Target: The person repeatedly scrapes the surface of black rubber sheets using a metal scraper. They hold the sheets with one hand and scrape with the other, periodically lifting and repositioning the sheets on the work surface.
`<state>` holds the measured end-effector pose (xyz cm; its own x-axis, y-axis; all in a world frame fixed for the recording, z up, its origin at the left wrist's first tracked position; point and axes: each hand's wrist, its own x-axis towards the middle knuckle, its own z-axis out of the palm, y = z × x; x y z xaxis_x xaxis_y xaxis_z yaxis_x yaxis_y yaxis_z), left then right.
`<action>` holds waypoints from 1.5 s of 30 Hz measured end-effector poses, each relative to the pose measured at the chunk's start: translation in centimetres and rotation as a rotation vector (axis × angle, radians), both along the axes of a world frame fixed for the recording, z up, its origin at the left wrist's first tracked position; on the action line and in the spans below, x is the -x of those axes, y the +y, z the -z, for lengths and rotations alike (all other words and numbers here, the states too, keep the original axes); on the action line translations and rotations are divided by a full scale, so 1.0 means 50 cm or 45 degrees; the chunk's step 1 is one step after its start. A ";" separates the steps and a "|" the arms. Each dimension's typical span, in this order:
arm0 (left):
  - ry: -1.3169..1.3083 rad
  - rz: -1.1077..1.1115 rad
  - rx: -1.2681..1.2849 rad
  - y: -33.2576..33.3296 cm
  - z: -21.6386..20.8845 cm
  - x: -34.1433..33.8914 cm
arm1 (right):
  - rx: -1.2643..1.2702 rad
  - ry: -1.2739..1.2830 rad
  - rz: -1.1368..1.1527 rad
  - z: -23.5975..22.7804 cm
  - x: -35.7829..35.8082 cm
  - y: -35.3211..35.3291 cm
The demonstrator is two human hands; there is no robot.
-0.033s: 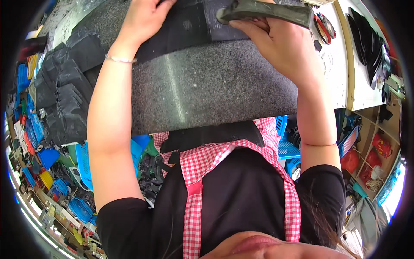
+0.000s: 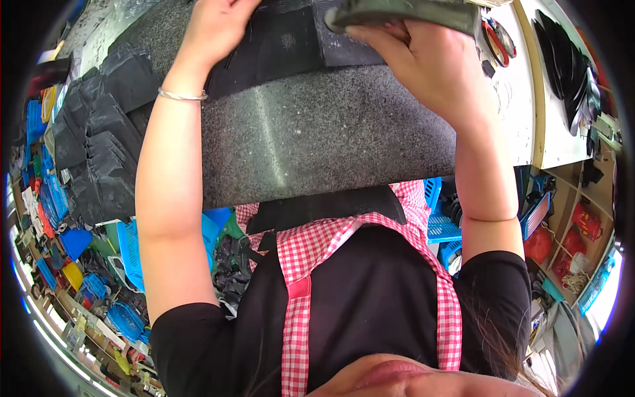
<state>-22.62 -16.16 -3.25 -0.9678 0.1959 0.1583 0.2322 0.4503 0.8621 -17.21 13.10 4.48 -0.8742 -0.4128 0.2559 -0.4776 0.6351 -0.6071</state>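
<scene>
My right hand [image 2: 440, 73] is closed around a dark hammer [image 2: 410, 14] with a pale rounded face at its left end and a flared right end; its handle is hidden. Below the hammer, black sheet pieces [image 2: 281, 43] lie overlapped on a speckled grey stone slab [image 2: 337, 132]. At the top edge, my left hand [image 2: 221, 30] is over the left part of these pieces. Its thumb and finger look bent together, but the tips leave the picture, so what they pinch is hidden.
Stacks of black pieces [image 2: 109, 142] lie at the slab's left. On the white table [image 2: 512, 119] at right are red-handled scissors [image 2: 497, 45] and curved black pieces [image 2: 562, 69]. A black strip [image 2: 331, 206] lies across my lap, with a blue basket [image 2: 132, 255] and scraps below.
My left hand has shifted slightly up and left. The hammer has moved a little up and left with my right hand, and the black pieces appear slightly lower.
</scene>
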 end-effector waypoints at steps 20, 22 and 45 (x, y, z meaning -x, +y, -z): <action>0.304 0.386 0.487 0.193 -0.098 -0.390 | -0.054 -0.254 0.063 -0.030 -0.099 0.105; 0.387 0.307 0.435 0.206 -0.081 -0.334 | -0.083 -0.229 0.091 0.011 -0.144 0.139; 0.635 0.393 0.473 0.224 -0.009 -0.267 | -0.443 -0.080 0.020 0.024 -0.158 0.121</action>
